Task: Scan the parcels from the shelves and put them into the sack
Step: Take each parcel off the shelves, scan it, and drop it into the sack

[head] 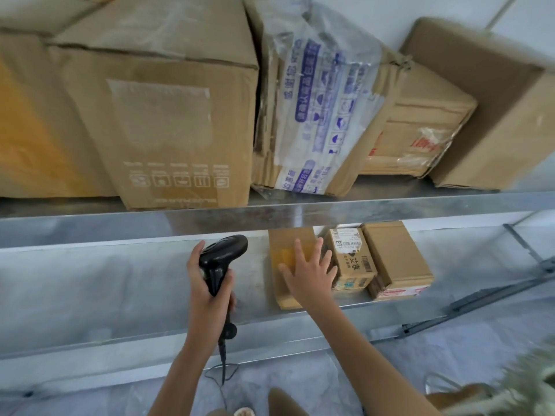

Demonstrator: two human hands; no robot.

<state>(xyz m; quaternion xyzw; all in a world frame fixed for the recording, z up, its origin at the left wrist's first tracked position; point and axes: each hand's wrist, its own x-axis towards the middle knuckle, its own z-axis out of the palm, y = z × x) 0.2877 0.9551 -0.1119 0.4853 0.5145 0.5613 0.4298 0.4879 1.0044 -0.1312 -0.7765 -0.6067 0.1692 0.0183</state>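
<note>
From the head view, your left hand (207, 283) gripped the scanner (221, 259); your right hand (309, 273), fingers spread and holding nothing, reached over a plain box (283, 265) directly beneath it on the lower shelf (120, 283). Stiff cardboard, probably light; take it by its long sides. Just right of that hand, a labelled box (350, 259) showed barcodes and "69"; other print was unreadable. The sack (522, 385) lay near your right forearm.

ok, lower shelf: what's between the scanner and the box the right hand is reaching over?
Head view: only bare metal shelf between the scanner in the left hand and the plain box under the open right hand.
</note>
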